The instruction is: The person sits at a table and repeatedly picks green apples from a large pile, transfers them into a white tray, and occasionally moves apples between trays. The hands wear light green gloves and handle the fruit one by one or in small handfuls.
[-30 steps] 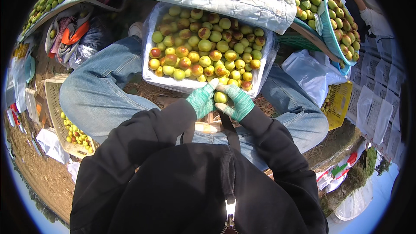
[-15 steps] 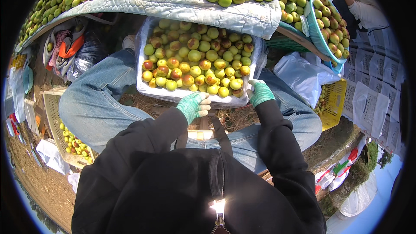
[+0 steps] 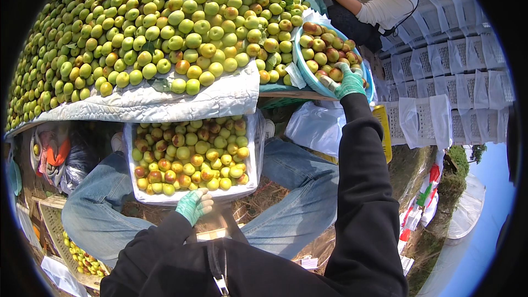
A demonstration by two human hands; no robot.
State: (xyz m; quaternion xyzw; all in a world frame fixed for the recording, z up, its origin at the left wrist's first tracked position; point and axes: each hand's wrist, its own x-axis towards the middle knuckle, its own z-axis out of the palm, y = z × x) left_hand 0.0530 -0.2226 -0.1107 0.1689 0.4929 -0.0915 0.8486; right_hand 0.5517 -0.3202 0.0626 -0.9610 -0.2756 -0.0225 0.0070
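Note:
My right hand (image 3: 351, 83), in a green-and-white glove, reaches over the near rim of a blue basin (image 3: 300, 61). Its fingers are spread and rest on the jujubes (image 3: 329, 54) heaped inside; nothing is visibly gripped. My left hand (image 3: 193, 207), gloved the same way, is beside the front edge of a white plastic-lined crate (image 3: 254, 157). Its fingers are slightly bent and apart, with nothing seen in them. Green and reddish-brown jujubes (image 3: 190, 157) fill this crate, which stands between my legs.
A large heap of green jujubes (image 3: 137, 38) covers the quilted-cloth table (image 3: 148, 102) beyond the crate. Another person (image 3: 379, 0) works at far right, near stacked grey crates (image 3: 418, 74). A beige crate (image 3: 58, 231) with jujubes is at left; white plastic bags (image 3: 316, 126) lie below the basin.
The view has swung right. My right hand has left the crate's right corner and reached out to the jujubes in the basin. My left hand stays near the crate's front edge.

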